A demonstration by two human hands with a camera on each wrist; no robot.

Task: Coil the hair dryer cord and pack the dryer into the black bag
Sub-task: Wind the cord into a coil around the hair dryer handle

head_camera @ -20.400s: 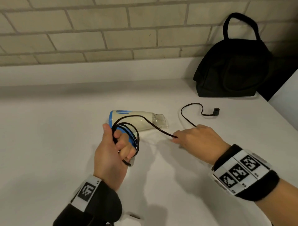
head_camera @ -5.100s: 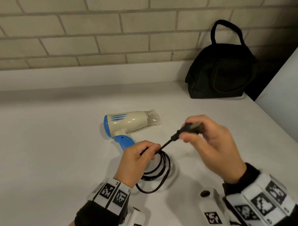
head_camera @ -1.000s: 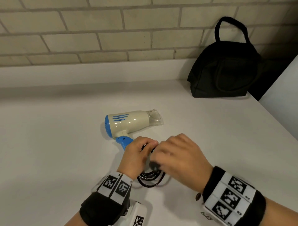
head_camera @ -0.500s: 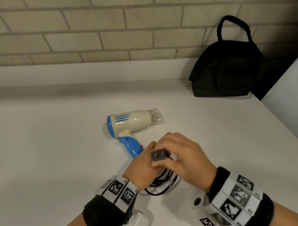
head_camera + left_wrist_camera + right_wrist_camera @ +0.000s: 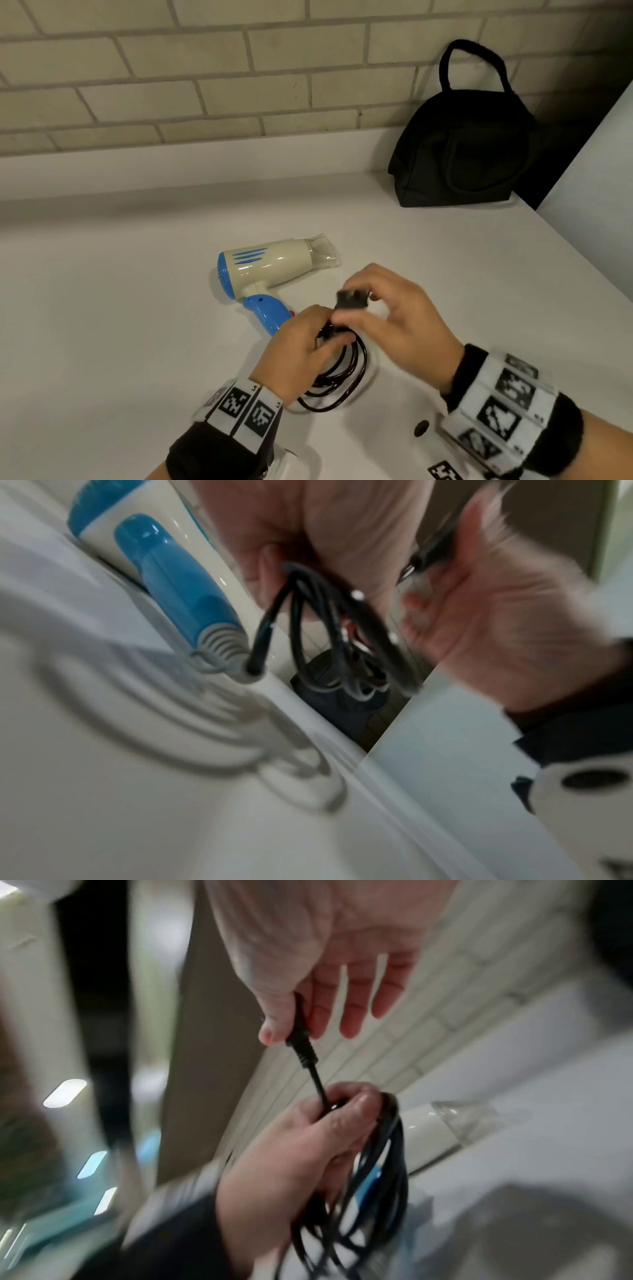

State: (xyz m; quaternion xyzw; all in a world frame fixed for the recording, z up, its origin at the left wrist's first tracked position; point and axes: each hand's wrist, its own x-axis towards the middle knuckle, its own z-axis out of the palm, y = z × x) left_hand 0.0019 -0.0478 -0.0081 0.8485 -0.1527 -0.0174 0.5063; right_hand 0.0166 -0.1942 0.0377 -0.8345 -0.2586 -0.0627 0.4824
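Note:
A cream and blue hair dryer (image 5: 274,267) lies on the white counter (image 5: 102,325), nozzle pointing right. Its black cord (image 5: 337,380) is gathered in several loops that hang from my left hand (image 5: 301,346), which grips the bundle at its top, just right of the blue handle (image 5: 178,588). My right hand (image 5: 387,315) pinches the black plug (image 5: 351,299) between thumb and forefinger, a little above the left hand; its other fingers are spread. The black bag (image 5: 462,150) stands at the back right against the wall, apart from both hands.
A brick wall (image 5: 205,85) with a low white ledge runs along the back of the counter. A white panel (image 5: 589,192) rises at the right, beside the bag. The counter's right edge slants down toward me.
My right hand has lifted the plug end up and slightly right, away from the coil. The left hand keeps its grip on the loops. The dryer has not moved.

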